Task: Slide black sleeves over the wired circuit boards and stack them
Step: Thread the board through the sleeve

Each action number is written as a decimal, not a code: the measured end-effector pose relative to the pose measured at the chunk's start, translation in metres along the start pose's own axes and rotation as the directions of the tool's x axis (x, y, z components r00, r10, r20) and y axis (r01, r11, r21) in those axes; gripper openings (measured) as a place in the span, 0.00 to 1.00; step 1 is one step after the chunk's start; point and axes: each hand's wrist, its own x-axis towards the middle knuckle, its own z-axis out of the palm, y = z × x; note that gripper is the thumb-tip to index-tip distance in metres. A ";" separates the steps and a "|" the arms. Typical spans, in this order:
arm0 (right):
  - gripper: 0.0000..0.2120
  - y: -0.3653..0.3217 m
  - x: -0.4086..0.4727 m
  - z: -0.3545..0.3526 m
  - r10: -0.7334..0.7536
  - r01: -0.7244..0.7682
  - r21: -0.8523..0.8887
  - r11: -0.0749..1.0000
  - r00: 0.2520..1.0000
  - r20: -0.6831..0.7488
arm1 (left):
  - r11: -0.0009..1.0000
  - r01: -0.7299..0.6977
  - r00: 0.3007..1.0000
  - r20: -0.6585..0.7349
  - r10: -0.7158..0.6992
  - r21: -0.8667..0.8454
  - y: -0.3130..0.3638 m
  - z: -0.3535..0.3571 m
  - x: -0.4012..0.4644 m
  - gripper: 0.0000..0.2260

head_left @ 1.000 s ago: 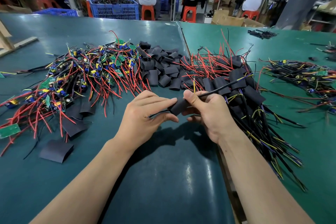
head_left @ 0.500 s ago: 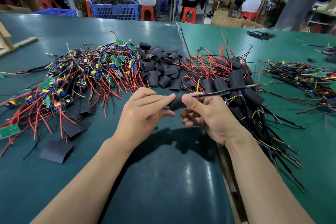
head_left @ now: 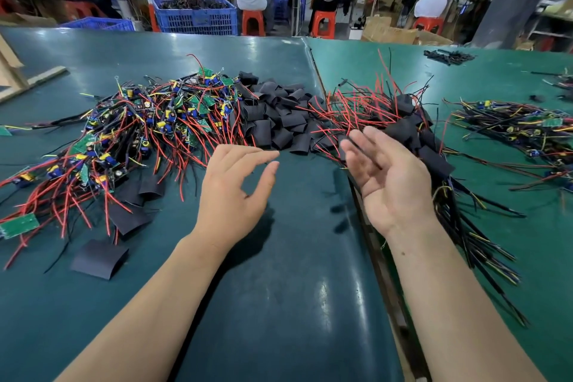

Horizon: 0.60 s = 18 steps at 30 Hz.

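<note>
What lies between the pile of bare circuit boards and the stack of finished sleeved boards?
In the head view, a heap of loose black sleeves lies between the pile of bare circuit boards and the stack of sleeved boards.

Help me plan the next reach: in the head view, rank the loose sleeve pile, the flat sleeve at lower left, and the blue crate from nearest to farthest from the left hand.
From the left hand:
1. Loose sleeve pile, just beyond the fingertips, mid-table.
2. Flat sleeve, lower left on the table.
3. Blue crate, past the table's far edge.
</note>
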 end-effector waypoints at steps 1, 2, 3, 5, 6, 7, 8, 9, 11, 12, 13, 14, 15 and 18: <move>0.06 0.003 -0.001 0.000 -0.028 0.029 -0.073 0.997 1.000 0.006 | 1.000 0.016 1.000 0.010 -0.016 0.007 0.000 0.001 0.000 0.07; 0.09 0.006 -0.001 0.000 -0.063 0.065 -0.141 0.988 0.998 0.023 | 0.999 0.030 0.999 0.018 -0.030 0.015 -0.001 0.001 -0.001 0.07; 0.12 0.010 -0.002 0.001 -0.086 0.094 -0.205 0.974 0.995 0.048 | 0.999 0.041 0.999 0.027 -0.042 0.022 0.000 0.001 -0.001 0.07; 0.18 0.016 -0.006 0.002 -0.101 0.138 -0.341 0.930 0.987 0.123 | 0.998 0.059 0.997 0.042 -0.060 0.032 0.000 0.001 -0.001 0.08; 0.19 0.020 -0.008 0.003 -0.109 0.173 -0.413 0.894 0.979 0.175 | 0.997 0.069 0.996 0.046 -0.071 0.037 0.000 0.000 -0.002 0.08; 0.20 0.024 -0.009 0.002 -0.126 0.224 -0.485 0.845 0.966 0.226 | 0.996 0.080 0.995 0.048 -0.082 0.047 0.000 -0.001 -0.002 0.08; 0.21 0.030 -0.010 0.001 -0.151 0.285 -0.559 0.779 0.950 0.274 | 0.994 0.094 0.994 0.052 -0.097 0.062 -0.001 -0.002 -0.002 0.08; 0.21 0.037 -0.011 -0.001 -0.171 0.345 -0.628 0.697 0.931 0.322 | 0.990 0.111 0.991 0.059 -0.116 0.088 -0.002 -0.003 -0.003 0.08; 0.21 0.049 -0.011 -0.006 -0.165 0.428 -0.725 0.540 0.898 0.408 | 0.972 0.153 0.984 0.062 -0.166 0.180 -0.005 -0.004 -0.003 0.07; 0.20 0.054 -0.010 -0.009 -0.148 0.444 -0.751 0.488 0.891 0.430 | 0.953 0.183 0.979 0.048 -0.200 0.240 -0.007 -0.006 -0.003 0.08; 0.20 0.058 -0.008 -0.012 -0.136 0.443 -0.773 0.454 0.892 0.432 | 0.926 0.218 0.971 0.028 -0.238 0.309 -0.010 -0.008 -0.003 0.08; 0.19 0.062 -0.005 -0.015 -0.132 0.430 -0.795 0.428 0.900 0.416 | 0.888 0.257 0.960 0.008 -0.282 0.382 -0.014 -0.011 -0.003 0.08; 0.19 0.064 -0.002 -0.018 -0.130 0.407 -0.818 0.405 0.912 0.389 | 0.840 0.298 0.943 -0.007 -0.332 0.452 -0.017 -0.014 -0.004 0.08; 0.20 0.069 0.006 -0.024 -0.118 0.341 -0.874 0.346 0.940 0.320 | 0.687 0.425 0.867 -0.048 -0.495 0.589 -0.030 -0.026 -0.004 0.12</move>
